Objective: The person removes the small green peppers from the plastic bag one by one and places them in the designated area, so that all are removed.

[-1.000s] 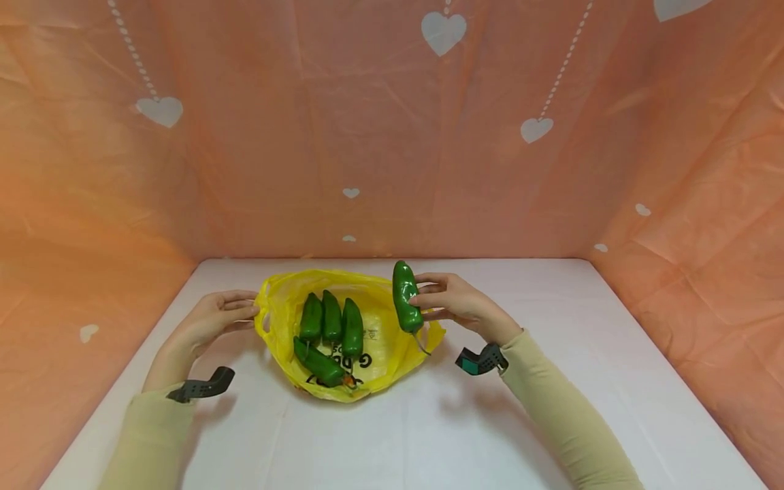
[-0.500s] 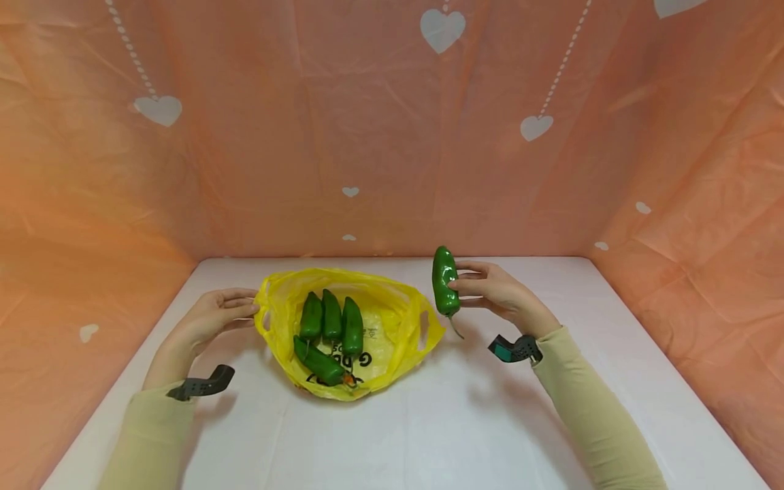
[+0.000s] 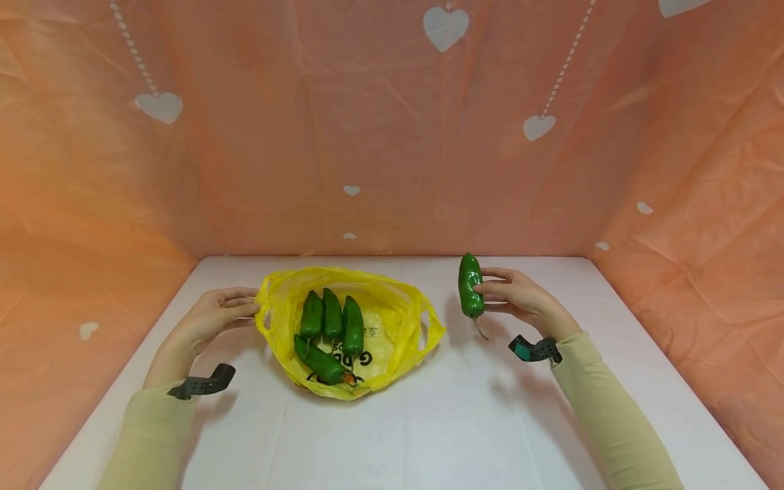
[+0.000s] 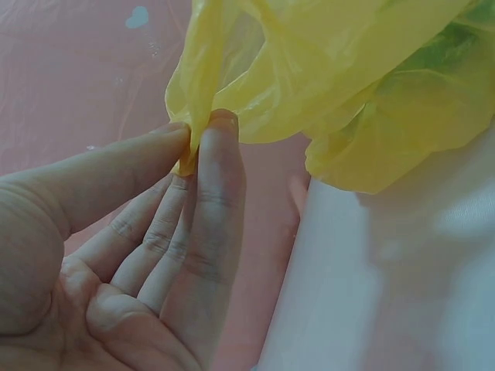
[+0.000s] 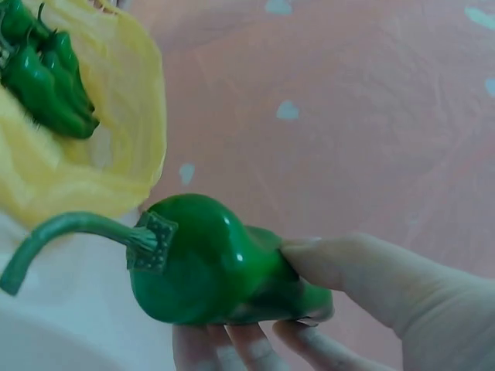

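Observation:
A yellow plastic bag lies open on the white table, with several green peppers inside it. The left hand pinches the bag's left handle between thumb and index finger, plain to see on the yellow plastic in the left wrist view. Right of the bag, the right hand holds one green pepper above the table. In the right wrist view that pepper has its curved stem pointing left, the thumb on one side and fingers on the other. The bag's right handle hangs loose.
The white table is bordered by orange cloth walls printed with white hearts. A dark camera mount sits on the left wrist and another on the right wrist.
The right hand has moved right with its pepper, from over the bag's right edge to beside the bag. The bag's right handle has come into sight. The left hand keeps its place.

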